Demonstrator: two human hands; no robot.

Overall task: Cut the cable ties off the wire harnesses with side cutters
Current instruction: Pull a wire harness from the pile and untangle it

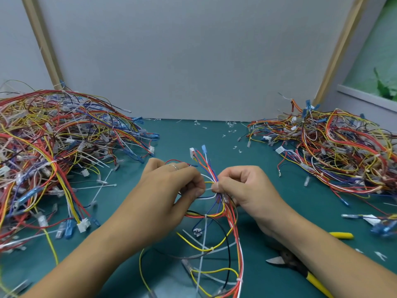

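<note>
A wire harness [233, 224] of red, yellow, blue, white and black wires lies in the middle of the green mat, with white cable ties [204, 235] still around it. My left hand [171, 186] and my right hand [242, 186] meet above it. Each pinches one end of a short white cable tie piece [208, 189] at the bundle. My right hand also grips the bundled wires. The side cutters [300, 269], with yellow handles, lie on the mat under my right forearm, partly hidden.
A big heap of tied harnesses [47, 147] fills the left side, and another heap [335, 151] fills the right. Cut tie scraps [232, 130] are scattered near the back wall. Loose white ties [103, 186] lie left of my hands.
</note>
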